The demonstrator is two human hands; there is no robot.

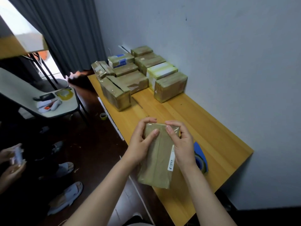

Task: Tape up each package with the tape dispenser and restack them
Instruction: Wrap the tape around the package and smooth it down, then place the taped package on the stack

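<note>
The tape dispenser (201, 158) is mostly hidden behind the right hand (181, 144) and wrist; only its blue body and part of its roll show, just right of the package (157, 154). The print on the package's white label (171, 159) is too small to read. I cannot tell whether the package rests on the table (219, 136) or is held just above it. The left hand (140, 144) grips its far left corner, fingers (146, 122) curled over the end and thumb on the top face. The right hand grips the far right corner the same way.

Beyond the package, taped boxes (140, 75) crowd the table's far end against the wall (211, 46); the nearest left one (117, 93) has a split top. Left of the package, off the table, a chair (65, 110) carries a yellow tape roll (64, 94) and some blurred items. A small roll (103, 116) lies on the floor. Farther left, another person's hands (13, 159) are cut off by the frame, holding something indistinct, with slippered feet (65, 198) below.

Bare tabletop lies between the package and the boxes. The table's left edge passes under the package, whose near end overhangs it. To the right the table meets the wall.
</note>
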